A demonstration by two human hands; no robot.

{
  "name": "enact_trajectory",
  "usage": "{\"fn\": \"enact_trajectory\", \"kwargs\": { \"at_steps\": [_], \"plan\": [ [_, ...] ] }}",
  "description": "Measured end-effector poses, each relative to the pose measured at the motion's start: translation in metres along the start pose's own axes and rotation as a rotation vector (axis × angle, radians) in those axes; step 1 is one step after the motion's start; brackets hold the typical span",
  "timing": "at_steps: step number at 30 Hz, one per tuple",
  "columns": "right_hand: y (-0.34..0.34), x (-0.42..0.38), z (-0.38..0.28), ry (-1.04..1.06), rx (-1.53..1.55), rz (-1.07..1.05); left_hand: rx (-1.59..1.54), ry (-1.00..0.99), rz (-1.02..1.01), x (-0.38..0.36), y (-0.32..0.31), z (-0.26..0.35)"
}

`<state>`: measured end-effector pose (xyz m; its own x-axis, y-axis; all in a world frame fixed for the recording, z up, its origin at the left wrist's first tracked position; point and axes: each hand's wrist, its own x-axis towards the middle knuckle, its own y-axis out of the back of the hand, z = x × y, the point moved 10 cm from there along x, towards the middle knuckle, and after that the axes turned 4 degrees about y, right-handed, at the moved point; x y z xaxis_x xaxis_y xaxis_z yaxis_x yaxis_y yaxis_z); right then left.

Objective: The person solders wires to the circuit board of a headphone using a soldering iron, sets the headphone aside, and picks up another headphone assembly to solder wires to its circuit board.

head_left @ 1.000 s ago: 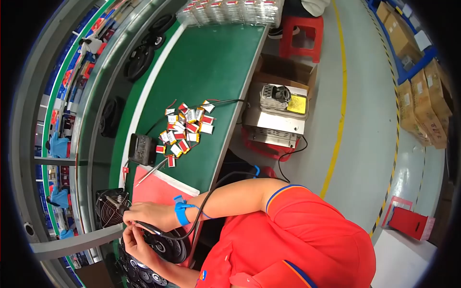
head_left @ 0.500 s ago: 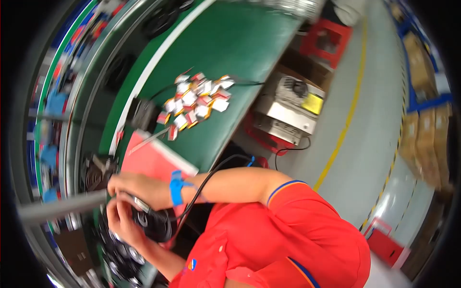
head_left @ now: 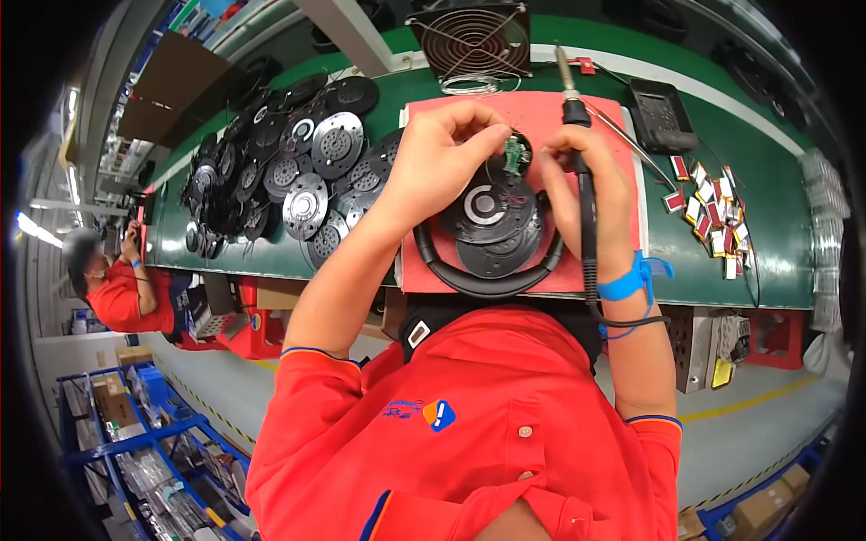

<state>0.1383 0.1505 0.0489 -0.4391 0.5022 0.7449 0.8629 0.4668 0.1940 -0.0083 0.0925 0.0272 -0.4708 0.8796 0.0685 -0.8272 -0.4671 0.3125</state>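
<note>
My left hand [head_left: 446, 149] has its thumb and forefinger pinched together beside a small green circuit board [head_left: 516, 155]; whatever is between the fingertips is too small to make out. Below the board, round black discs [head_left: 498, 248] with wires lie inside a black padded ring [head_left: 487, 287] on a pink mat [head_left: 622, 243]. On the right, my right hand [head_left: 591, 180], with a blue strap at the wrist, has its fingers closed around a black-handled soldering iron [head_left: 575, 110]. The iron's tip points up, away from me and the board.
Many metal and black discs [head_left: 307, 203] pile up on the green table [head_left: 271, 257] at left. A fan with a wire grille [head_left: 471, 45] stands behind the mat. At right are a black tray [head_left: 661, 113] and small red-white packs [head_left: 713, 216]. Another person [head_left: 131, 293] works far left.
The view has swung round and now faces the table. My hands, earlier close together at the mat's edge, are now apart over the mat, with the iron upright in my right hand.
</note>
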Motion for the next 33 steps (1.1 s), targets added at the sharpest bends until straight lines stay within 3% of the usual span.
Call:
{"fn": "enact_trajectory", "kwargs": {
  "at_steps": [4, 12, 14, 21, 23, 25, 27, 29, 31, 33],
  "plan": [
    [-0.005, -0.002, 0.011, -0.137, -0.015, -0.052, -0.025, 0.004, -0.048, 0.007, 0.008, -0.01],
    [-0.009, -0.001, 0.01, -0.099, -0.045, -0.073, -0.142, -0.006, -0.108, 0.006, -0.001, -0.014],
    [-0.011, 0.004, 0.01, -0.177, 0.015, -0.048, -0.157, -0.006, -0.117, 0.004, -0.004, -0.014],
    [-0.033, 0.016, 0.014, -0.219, 0.002, -0.176, -0.088, -0.023, -0.128, 0.001, -0.004, -0.014],
    [-0.033, 0.017, 0.013, -0.225, -0.01, -0.161, -0.014, -0.123, -0.023, 0.002, 0.007, -0.009],
    [-0.031, 0.014, 0.016, -0.269, -0.035, -0.184, 0.013, -0.043, -0.039, 0.008, 0.01, -0.009],
    [-0.025, 0.008, 0.013, -0.257, -0.078, -0.212, 0.209, -0.314, -0.001, 0.01, 0.012, 0.013],
    [-0.024, -0.002, -0.007, -0.052, -0.228, -0.292, 0.23, -0.295, -0.015, 0.014, 0.009, 0.007],
    [-0.026, -0.017, -0.013, -0.045, -0.195, -0.293, 0.324, -0.385, -0.021, 0.015, 0.003, 0.004],
    [-0.032, -0.025, -0.023, -0.073, -0.231, -0.369, 0.289, -0.303, -0.052, 0.017, 0.001, -0.006]
  ]
}}
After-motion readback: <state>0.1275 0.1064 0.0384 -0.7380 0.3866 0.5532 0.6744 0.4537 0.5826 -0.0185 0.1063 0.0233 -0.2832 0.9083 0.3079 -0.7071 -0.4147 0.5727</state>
